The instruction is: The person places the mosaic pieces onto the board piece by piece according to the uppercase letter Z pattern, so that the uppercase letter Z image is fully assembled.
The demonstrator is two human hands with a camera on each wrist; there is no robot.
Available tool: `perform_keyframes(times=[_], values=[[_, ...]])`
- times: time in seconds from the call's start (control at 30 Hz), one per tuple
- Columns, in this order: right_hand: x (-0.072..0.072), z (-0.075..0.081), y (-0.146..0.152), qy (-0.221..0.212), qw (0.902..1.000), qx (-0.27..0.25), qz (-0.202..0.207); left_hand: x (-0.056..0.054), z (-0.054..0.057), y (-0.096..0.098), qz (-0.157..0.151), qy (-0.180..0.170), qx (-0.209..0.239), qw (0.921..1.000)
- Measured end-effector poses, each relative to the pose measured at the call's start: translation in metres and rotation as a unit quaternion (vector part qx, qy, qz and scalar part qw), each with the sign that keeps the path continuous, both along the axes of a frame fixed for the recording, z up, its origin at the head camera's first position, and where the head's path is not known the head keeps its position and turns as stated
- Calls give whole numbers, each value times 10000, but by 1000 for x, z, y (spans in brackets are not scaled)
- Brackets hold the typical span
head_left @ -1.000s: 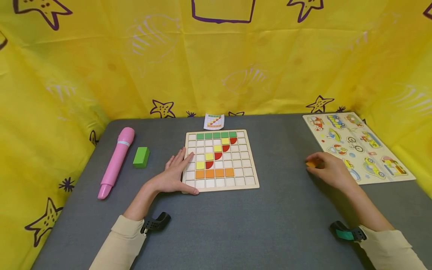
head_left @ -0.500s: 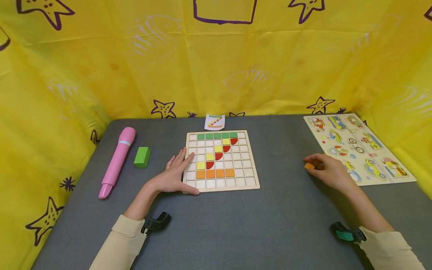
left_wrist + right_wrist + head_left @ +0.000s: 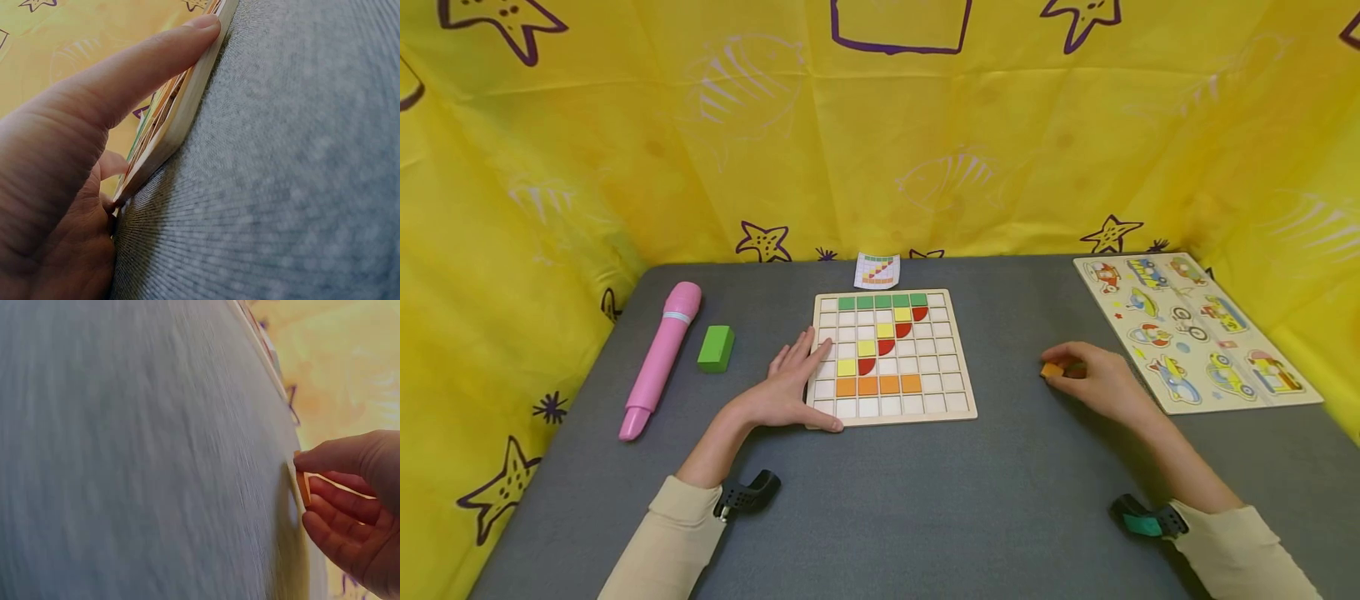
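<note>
A square wooden grid board [image 3: 935, 364] lies mid-table, bearing green, yellow and orange square tiles and red quarter-round ones. My left hand [image 3: 786, 387] rests on its left side with fingers spread; the thumb [image 3: 156, 53] presses the near edge in the left wrist view. Right of the board, my right hand [image 3: 1099, 381] pinches a small orange tile [image 3: 1052, 370] between thumb and fingertips, low over the table. The right wrist view shows this orange tile [image 3: 302, 484] edge-on. Behind the board is a small pattern card [image 3: 877, 272] with a matching coloured layout.
On the left lie a pink toy microphone [image 3: 658, 362] and a green block [image 3: 716, 349]. A vehicle picture puzzle board [image 3: 1198, 333] lies at the right, behind my right hand. Yellow printed cloth [image 3: 880, 133] hangs around the back and sides of the grey table [image 3: 917, 508].
My right hand has moved left, away from the vehicle puzzle, with the orange tile in its fingers. The left hand has stayed on the grid board.
</note>
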State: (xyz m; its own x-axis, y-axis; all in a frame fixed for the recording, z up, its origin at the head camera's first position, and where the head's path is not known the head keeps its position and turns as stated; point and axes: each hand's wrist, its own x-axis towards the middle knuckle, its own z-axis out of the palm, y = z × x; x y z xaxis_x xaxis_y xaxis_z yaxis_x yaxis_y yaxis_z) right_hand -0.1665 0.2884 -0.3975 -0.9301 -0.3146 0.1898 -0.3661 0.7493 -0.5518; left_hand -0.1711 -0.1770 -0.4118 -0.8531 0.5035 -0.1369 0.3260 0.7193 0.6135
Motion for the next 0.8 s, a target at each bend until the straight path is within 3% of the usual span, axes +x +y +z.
perform_keyframes(times=[0.17, 0.47, 0.8], values=[[0, -1, -27, -213, 9994, -156, 218, 0, 1, 0, 1, -23, 13, 10000], [-3, 4, -81, -479, 9925, -576, 970, 0, 1, 0, -1, -4, 11, 10000], [-7, 6, -125, -514, 9851, -410, 1591, 0, 0, -1, -16, -14, 46, 10000]])
